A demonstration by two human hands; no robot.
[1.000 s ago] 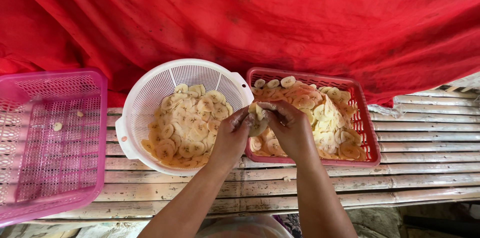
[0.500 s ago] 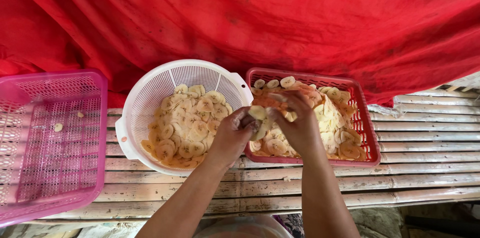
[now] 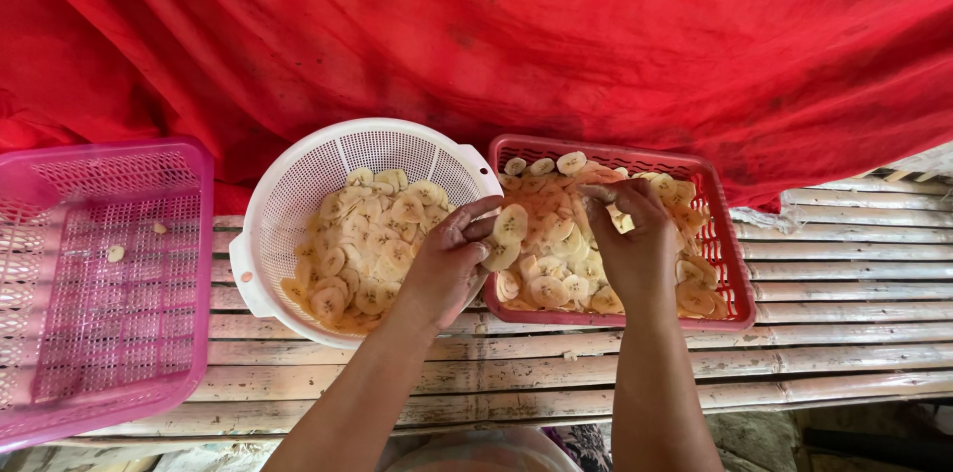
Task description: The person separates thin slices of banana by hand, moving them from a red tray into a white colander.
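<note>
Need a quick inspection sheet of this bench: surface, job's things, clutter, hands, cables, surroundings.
Surface: slatted bamboo bench, weathered.
Job's things: white round colander and red rectangular basket, both holding pale banana slices.
Clutter: pink basket at left, only a few slices inside.
Hands: left hand pinches a slice at the red basket's edge; right hand picks in the red basket's pile.
Cables: nothing seen.
Surroundings: red cloth draped behind.

The left hand point(image 3: 447, 269) is holding pale round banana slices point(image 3: 508, 234) over the edge between the round white plastic colander point(image 3: 298, 174) and the rectangular red plastic basket point(image 3: 730, 264). The right hand point(image 3: 635, 249) is resting in the red basket, fingers touching slices. A pink plastic basket point(image 3: 189, 264) is standing left on the bamboo slat table point(image 3: 854, 353).
</note>
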